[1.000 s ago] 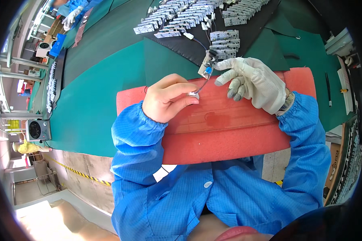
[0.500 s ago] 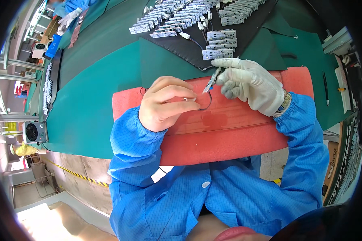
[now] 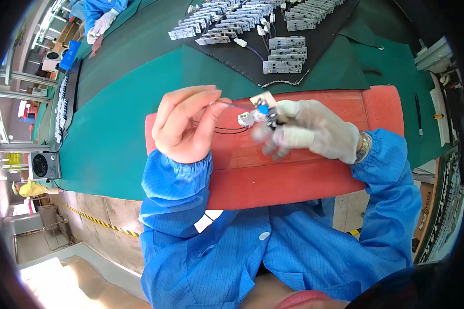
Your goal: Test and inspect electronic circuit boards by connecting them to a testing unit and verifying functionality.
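Observation:
My left hand [image 3: 186, 123], bare, is closed with thumb and fingertips pinching a thin dark wire [image 3: 235, 106]. The wire runs right to a small circuit board [image 3: 263, 99] with a blue part on it. My right hand [image 3: 314, 127], in a white glove, grips that board between thumb and fingers, slightly smeared by motion. A white plug connector [image 3: 245, 119] hangs beside the board, with dark wires looping left from it toward my left hand. Both hands are above a red foam pad [image 3: 288, 180]. The gloved fingers hide part of the board.
Several rows of circuit boards with white connectors [image 3: 282, 67] stand on a black mat [image 3: 325, 41] beyond the pad. Green matting [image 3: 113, 123] covers the bench. A fan unit [image 3: 45, 167] stands at the left edge. At far left a co-worker's gloved hand [image 3: 103, 23] shows.
My left hand has moved left and drawn the wire out straighter. My right hand has come lower and left, turning the board, and the white connector now shows beside it.

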`<control>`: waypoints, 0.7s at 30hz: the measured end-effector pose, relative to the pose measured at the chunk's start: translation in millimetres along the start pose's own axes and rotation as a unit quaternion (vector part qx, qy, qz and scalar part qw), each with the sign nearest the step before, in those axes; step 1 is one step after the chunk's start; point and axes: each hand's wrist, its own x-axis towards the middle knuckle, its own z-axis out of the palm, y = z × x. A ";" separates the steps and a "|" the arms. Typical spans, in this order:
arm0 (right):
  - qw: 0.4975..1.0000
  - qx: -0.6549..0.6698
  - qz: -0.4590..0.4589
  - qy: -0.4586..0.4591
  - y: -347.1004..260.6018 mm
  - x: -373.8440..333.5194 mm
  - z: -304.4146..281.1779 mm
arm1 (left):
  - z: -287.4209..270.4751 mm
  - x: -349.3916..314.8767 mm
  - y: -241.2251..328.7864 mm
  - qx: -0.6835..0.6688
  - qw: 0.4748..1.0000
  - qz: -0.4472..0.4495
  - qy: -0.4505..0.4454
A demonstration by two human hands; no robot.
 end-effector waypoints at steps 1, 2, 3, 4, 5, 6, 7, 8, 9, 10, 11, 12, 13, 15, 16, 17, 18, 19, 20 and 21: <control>1.000 0.000 0.000 -0.003 -2.6 -0.3 -1.4 | -0.7 -1.3 -1.5 0.002 1.000 -0.001 0.001; 1.000 0.024 0.003 0.020 -3.8 -1.1 -5.1 | -0.7 -3.0 -4.8 -0.021 0.998 -0.061 -0.026; 0.998 0.047 0.007 0.046 -3.6 -2.8 -9.1 | 1.1 -5.1 -8.6 -0.046 0.990 -0.120 -0.054; 0.996 0.045 -0.012 0.077 4.2 -1.7 -12.1 | 5.8 -7.9 -11.4 -0.142 0.968 -0.192 -0.079; 0.996 0.044 -0.011 0.078 4.7 -3.7 -14.7 | 8.7 -11.4 -13.2 -0.143 0.968 -0.192 -0.080; 0.996 0.051 -0.024 0.069 4.6 -4.7 -17.0 | 10.0 -14.7 -14.6 -0.202 0.935 -0.269 -0.115; 0.996 0.058 -0.036 0.060 3.7 -5.7 -19.4 | 10.9 -16.9 -15.2 -0.258 0.891 -0.343 -0.148; 0.998 0.055 -0.023 0.037 -3.5 -8.1 -22.3 | 11.5 -17.9 -15.3 -0.263 0.890 -0.348 -0.137; 0.997 0.056 -0.022 0.038 -2.3 -9.3 -25.3 | 12.1 -18.1 -15.3 -0.264 0.889 -0.348 -0.138; 0.992 -0.041 -0.086 0.080 -0.3 -10.6 -28.2 | 12.5 -18.7 -14.9 -0.289 0.879 -0.359 -0.126; 0.972 -0.136 -0.149 0.121 1.0 -11.4 -29.7 | 12.9 -19.5 -14.5 -0.313 0.868 -0.369 -0.114; 0.974 -0.091 -0.126 0.162 -10.6 -14.6 -25.5 | 12.5 -20.8 -13.1 -0.314 0.866 -0.372 -0.113; 0.958 -0.144 -0.170 0.179 -6.9 -15.0 -32.8 | 11.6 -21.9 -11.7 -0.244 0.896 -0.348 -0.131; 0.945 -0.169 -0.208 0.187 -2.9 -16.0 -43.0 | 10.5 -22.8 -10.7 -0.175 0.917 -0.326 -0.148; 0.947 -0.167 -0.203 0.186 -1.7 -16.2 -45.0 | 10.3 -21.7 -11.8 -0.157 0.925 -0.309 -0.154; 0.944 -0.165 -0.219 0.186 -0.6 -16.7 -46.5 | 10.2 -20.9 -11.0 -0.139 0.933 -0.291 -0.159; 0.940 -0.163 -0.236 0.187 1.4 -16.5 -47.3 | 9.9 -19.0 -8.7 -0.182 0.924 -0.300 -0.153; 0.941 -0.161 -0.233 0.187 1.9 -16.5 -46.8 | 10.3 -19.2 -8.9 -0.183 0.922 -0.303 -0.154; 0.946 -0.143 -0.212 0.199 1.2 -16.2 -45.9 | 10.8 -19.9 -9.8 -0.202 0.919 -0.309 -0.138; 0.950 -0.125 -0.191 0.211 1.0 -16.6 -45.0 | 11.2 -20.4 -10.1 -0.220 0.915 -0.314 -0.123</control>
